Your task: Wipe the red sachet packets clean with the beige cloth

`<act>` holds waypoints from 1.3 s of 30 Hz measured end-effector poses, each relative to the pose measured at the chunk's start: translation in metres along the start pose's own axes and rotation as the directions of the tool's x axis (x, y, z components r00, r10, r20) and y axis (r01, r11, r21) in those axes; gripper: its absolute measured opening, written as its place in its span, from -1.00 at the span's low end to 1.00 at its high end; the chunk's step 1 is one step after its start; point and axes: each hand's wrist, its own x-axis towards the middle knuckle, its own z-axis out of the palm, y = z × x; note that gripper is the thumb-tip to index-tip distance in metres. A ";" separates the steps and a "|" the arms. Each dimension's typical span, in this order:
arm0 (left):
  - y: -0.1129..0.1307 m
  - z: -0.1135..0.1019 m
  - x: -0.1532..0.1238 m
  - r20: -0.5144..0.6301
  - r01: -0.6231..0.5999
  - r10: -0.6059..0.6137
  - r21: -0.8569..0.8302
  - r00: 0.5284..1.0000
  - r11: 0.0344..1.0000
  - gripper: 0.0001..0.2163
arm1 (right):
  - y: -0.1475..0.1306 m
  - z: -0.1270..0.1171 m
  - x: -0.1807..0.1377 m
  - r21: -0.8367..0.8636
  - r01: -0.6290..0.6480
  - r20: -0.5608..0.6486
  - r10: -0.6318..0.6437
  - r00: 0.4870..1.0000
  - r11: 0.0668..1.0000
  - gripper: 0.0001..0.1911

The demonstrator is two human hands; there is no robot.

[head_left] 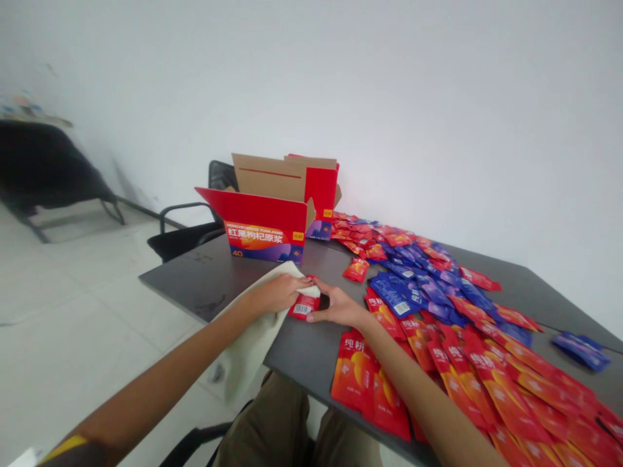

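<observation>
My left hand (277,293) lies on a cream cloth (253,331) draped over the near edge of the dark table (204,279), its fingers closed on the cloth and touching a small red sachet (304,307). My right hand (338,306) pinches the other side of that sachet, holding it just above the tabletop. Behind both hands stands an open red cardboard box (265,227) with its flaps up.
Many red and blue sachets (438,305) spread across the table's right half, some overhanging the near edge. A lone red sachet (356,269) lies by the box. A black chair (189,233) stands behind the table, with another dark seat (43,168) far left.
</observation>
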 end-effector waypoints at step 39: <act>0.013 0.004 -0.005 0.052 0.023 -0.024 0.015 0.998 1.000 -0.45 | 0.002 0.000 0.000 0.051 0.040 0.003 -0.041 0.999 0.998 -0.08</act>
